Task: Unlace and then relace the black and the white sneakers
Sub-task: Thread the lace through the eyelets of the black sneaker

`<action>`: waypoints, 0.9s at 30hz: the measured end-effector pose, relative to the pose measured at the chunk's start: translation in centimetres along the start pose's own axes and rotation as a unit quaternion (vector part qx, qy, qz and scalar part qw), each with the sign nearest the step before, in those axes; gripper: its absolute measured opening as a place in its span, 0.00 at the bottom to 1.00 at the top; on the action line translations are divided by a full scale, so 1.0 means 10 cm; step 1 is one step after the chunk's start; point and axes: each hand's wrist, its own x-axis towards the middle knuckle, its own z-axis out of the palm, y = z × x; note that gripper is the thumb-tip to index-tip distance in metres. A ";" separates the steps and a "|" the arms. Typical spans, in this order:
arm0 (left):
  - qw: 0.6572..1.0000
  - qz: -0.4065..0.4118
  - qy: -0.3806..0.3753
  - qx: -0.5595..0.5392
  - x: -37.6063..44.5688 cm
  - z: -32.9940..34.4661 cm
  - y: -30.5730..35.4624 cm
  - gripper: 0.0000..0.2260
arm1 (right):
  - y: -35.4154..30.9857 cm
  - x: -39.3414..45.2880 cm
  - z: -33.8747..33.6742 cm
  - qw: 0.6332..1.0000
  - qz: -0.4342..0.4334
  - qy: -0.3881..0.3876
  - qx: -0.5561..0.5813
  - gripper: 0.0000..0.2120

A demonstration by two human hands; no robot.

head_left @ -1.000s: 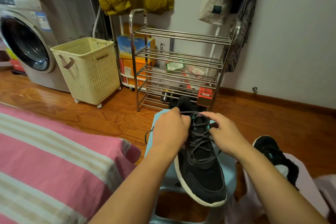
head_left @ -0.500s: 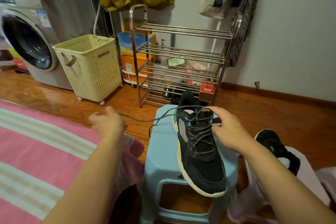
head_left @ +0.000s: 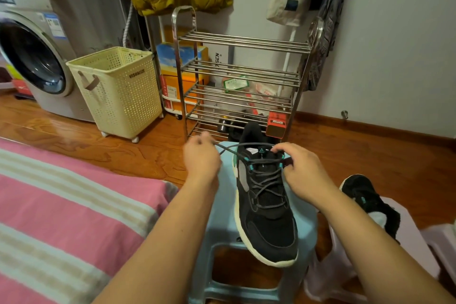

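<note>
Currently, items by size, 1 to 5.

1. Stool [head_left: 222,207], pale blue plastic, serving as my surface. It stands on the wood floor beside the striped bed, in front of a steel shoe rack. I judge it light and liable to slide if I pull hard.

2. Black sneaker [head_left: 267,207], lying on the stool with toe toward me and overhanging the near edge. Thick pale sole, soft knit upper. I judge it light with a stiff sole; best steadied at the collar or tongue, not by the yielding upper.

3. Second black sneaker [head_left: 370,201], well apart to the right on a pale stool. Not being handled.

4. My hands. Left hand [head_left: 201,158] sits just left of the shoe's collar, fingers pinching the lace end, though blur hides the exact grip. Right hand [head_left: 299,168] rests on the right side of the collar, fingers curled at the top eyelets and the lace there.

5. Lace [head_left: 229,149], dark grey, thin cord, running taut from the top eyelets to the left hand; lower rows crossed. I judge it limp and slightly grippy; take it near the tip for threading.
</note>
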 end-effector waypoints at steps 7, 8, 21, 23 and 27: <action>0.993 -0.052 -0.083 -0.062 0.05 -0.14 0.04 0.15 | -0.07 0.08 0.03 0.987 0.075 0.056 0.132 0.16; 0.988 -0.066 -0.130 -0.044 0.00 -0.11 0.04 0.15 | -0.09 0.12 0.04 0.978 0.109 0.056 0.169 0.12; 0.986 0.035 -0.160 -0.032 -0.21 -0.10 0.06 0.10 | -0.28 0.04 -0.04 0.860 0.182 0.077 0.471 0.11; 0.982 0.030 -0.166 -0.089 -0.18 -0.15 0.11 0.12 | -0.29 0.02 -0.19 0.822 0.166 0.093 0.537 0.12; 0.963 0.129 -0.213 0.106 -0.23 -0.18 0.15 0.14 | -0.34 -0.03 -0.34 0.872 0.115 0.073 0.471 0.09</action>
